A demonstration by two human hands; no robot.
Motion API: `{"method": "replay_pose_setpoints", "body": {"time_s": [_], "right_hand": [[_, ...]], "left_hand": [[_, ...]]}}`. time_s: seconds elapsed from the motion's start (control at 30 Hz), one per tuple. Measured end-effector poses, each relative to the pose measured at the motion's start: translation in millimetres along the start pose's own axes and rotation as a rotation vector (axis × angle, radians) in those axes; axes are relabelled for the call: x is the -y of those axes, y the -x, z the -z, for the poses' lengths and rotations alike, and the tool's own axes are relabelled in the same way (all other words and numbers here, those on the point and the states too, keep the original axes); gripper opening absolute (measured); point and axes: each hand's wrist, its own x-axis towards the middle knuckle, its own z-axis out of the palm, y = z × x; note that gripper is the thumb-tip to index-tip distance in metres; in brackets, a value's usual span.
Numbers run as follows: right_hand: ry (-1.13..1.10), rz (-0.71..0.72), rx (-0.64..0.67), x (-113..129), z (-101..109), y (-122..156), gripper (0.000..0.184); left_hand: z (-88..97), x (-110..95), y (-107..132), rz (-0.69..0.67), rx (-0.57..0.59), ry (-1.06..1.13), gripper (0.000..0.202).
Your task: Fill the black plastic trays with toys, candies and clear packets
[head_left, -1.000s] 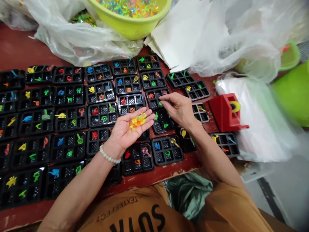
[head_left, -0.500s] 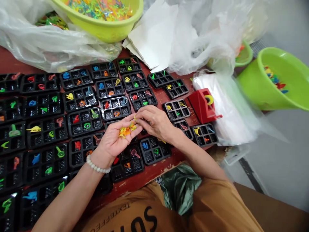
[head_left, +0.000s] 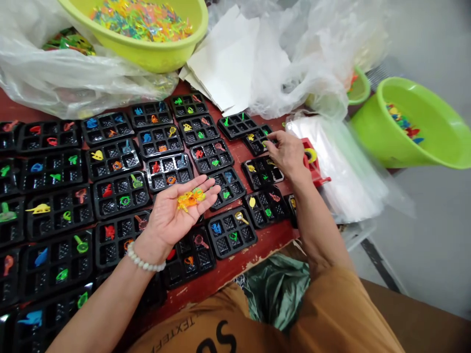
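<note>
My left hand (head_left: 172, 213) is palm up with its fingers stretched out, cradling a small heap of yellow and orange plastic toy pieces (head_left: 190, 198). Over the black compartment tray (head_left: 257, 139) at the right of the rows is my right hand (head_left: 289, 152), thumb and fingertips drawn together. Whatever it pinches is too small to make out. Just under that wrist lies another black tray (head_left: 255, 176) with a yellow and a green piece. Near my left fingertips, a tray (head_left: 231, 233) holds blue, green and yellow pieces.
Rows of black trays (head_left: 121, 191) with small coloured toys cover the red table. A yellow-green basin (head_left: 165, 54) of pieces stands behind, beside white sheets (head_left: 228, 63). To the right are a red tape dispenser (head_left: 315, 169), clear plastic bags (head_left: 338, 171) and a green bucket (head_left: 375, 132).
My right hand has left the heap in my left palm and moved right, out over the far-right trays. The left hand stays palm up with the pieces. The view has shifted slightly.
</note>
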Motion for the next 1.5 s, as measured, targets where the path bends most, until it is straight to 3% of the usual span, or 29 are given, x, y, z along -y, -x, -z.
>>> {"method": "replay_pose_setpoints", "body": {"time_s": [0.13,0.23,0.3,0.4,0.53,0.63,0.8,0.9,1.0,1.13,1.2,1.33,1.5], "right_hand": [[-0.206,0.328,-0.011,54.5,8.5,45.8,0.018],[-0.419,0.706,0.187,103.3,14.1,87.9,0.022],[-0.431,0.792,0.233,123.5,14.5,104.9,0.025],[-0.462,0.775,0.238,132.1,12.7,108.5,0.020],[-0.649,0.759,0.276,128.3,12.4,93.5,0.011],[-0.730,0.689,0.304,127.4,13.8,82.4,0.013],[-0.757,0.608,0.309,129.5,16.1,71.7,0.017],[-0.831,0.631,0.386,132.2,19.0,67.4,0.020],[-0.907,0.525,0.418,128.9,18.3,50.8,0.023],[-0.726,0.237,0.114,102.0,1.6,-1.8,0.012],[-0.549,0.172,0.013,82.7,-11.1,-31.2,0.010],[-0.328,0.137,-0.001,50.6,-32.2,-65.5,0.014],[-0.264,0.156,0.001,36.6,-40.7,-64.8,0.016]], "left_hand": [[-1.5,3.6,-1.3,0.015,0.038,-0.046,0.060],[-0.5,6.0,-3.2,0.006,0.079,-0.057,0.064],[0.8,6.0,-3.6,-0.004,0.089,-0.054,0.062],[1.8,3.6,-2.6,0.001,0.077,-0.063,0.057],[-0.6,0.6,-3.4,0.006,0.095,-0.061,0.049],[-4.0,-0.3,-7.0,-0.027,0.120,-0.056,0.038],[-10.5,-4.5,-15.3,-0.097,0.061,-0.127,0.019],[-14.9,-8.5,-19.7,-0.112,0.026,-0.118,0.019],[-17.8,-11.8,-22.1,-0.120,-0.023,-0.091,0.025],[-16.0,-16.1,-20.3,-0.124,-0.024,-0.080,0.028],[-14.3,-18.7,-17.9,-0.125,-0.010,-0.065,0.023],[-13.8,-24.2,-15.0,-0.142,0.017,-0.026,0.021],[-14.8,-30.3,-16.2,-0.082,0.012,-0.058,0.021]]}}
